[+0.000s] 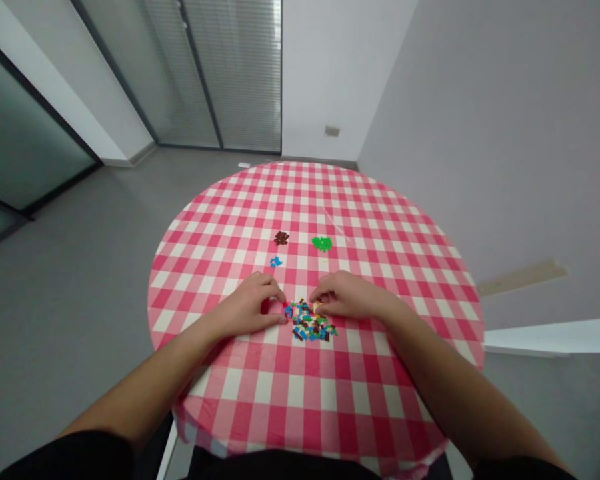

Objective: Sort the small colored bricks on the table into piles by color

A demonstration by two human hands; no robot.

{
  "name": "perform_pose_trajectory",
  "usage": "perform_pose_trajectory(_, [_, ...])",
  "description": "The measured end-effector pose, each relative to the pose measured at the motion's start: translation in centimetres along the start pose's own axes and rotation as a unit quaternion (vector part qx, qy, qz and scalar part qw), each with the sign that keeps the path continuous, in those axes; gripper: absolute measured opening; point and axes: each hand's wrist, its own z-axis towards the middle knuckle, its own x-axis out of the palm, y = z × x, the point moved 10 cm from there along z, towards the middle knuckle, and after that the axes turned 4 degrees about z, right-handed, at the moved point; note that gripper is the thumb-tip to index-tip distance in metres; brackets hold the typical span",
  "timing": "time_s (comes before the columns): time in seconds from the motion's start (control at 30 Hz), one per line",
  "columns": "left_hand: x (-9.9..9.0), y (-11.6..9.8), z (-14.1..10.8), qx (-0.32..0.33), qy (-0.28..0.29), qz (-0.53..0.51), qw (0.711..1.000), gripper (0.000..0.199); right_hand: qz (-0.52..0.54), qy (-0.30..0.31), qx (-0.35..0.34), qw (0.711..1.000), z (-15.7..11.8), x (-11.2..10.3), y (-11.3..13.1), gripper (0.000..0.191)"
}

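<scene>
A mixed pile of small toy bricks (310, 327) in blue, brown, green, yellow and white lies on the table between my hands. My left hand (257, 303) is at the pile's left edge, its thumb and fingers apart beside some blue bricks (289, 311). From the right, my right hand (347, 295) reaches in with bent fingers. A small gap shows between its thumb and index finger, near yellow bricks (319, 305); no brick is plainly held. Beyond the hands are a brown group (281, 238), a smaller blue group (276, 262) and a green group (323, 244).
A round table with a red-and-white checked cloth (300, 393) stands before me. A small pale yellow piece (325, 261) lies just below the green group. Glass partitions (230, 73) are at the back left, and a grey wall (505, 147) rises on the right.
</scene>
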Motion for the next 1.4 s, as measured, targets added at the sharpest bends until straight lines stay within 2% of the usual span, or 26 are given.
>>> perform_pose_trajectory(0.4, [-0.1, -0.1, 0.1, 0.005, -0.002, 0.0, 1.0, 0.027, -0.013, 0.014, 0.005, 1.0, 0.2, 0.6, 0.3, 0.012])
perform_pose_trajectory(0.5, [0.0, -0.2, 0.1, 0.012, -0.002, -0.004, 1.0, 0.026, 0.018, 0.01, 0.002, 1.0, 0.1, 0.4, 0.3, 0.012])
perform_pose_trajectory(0.57, [-0.1, -0.2, 0.0, 0.012, -0.002, -0.006, 1.0, 0.026, 0.054, -0.026, 0.015, 0.998, 0.0, -0.5, -0.6, 0.014])
perform_pose_trajectory(0.63, [-0.1, -0.2, 0.0, 0.01, -0.001, -0.005, 1.0, 0.026, 0.063, -0.105, 0.057, 0.991, -0.3, -2.1, -2.5, 0.016])
perform_pose_trajectory(0.7, [-0.1, -0.2, 0.0, 0.007, 0.0, -0.005, 1.0, 0.027, 0.019, -0.187, 0.098, 0.977, -0.8, -3.8, -4.6, 0.014])
perform_pose_trajectory(0.8, [-0.1, -0.1, 0.0, 0.004, 0.002, -0.004, 1.0, 0.028, -0.052, -0.238, 0.124, 0.962, -1.1, -5.0, -6.5, 0.013])
perform_pose_trajectory(0.97, [-0.1, -0.1, 0.0, 0.003, 0.001, -0.005, 1.0, 0.027, -0.108, -0.254, 0.111, 0.955, -0.9, -5.3, -7.2, 0.015])
perform_pose_trajectory(1.2, [-0.1, -0.1, 0.0, 0.005, 0.004, -0.003, 1.0, 0.029, -0.097, -0.215, 0.101, 0.966, -0.7, -4.9, -6.9, 0.016])
perform_pose_trajectory(1.4, [0.0, 0.0, -0.1, 0.004, 0.003, -0.002, 1.0, 0.028, -0.085, -0.232, 0.113, 0.962, -1.0, -5.1, -7.4, 0.016])
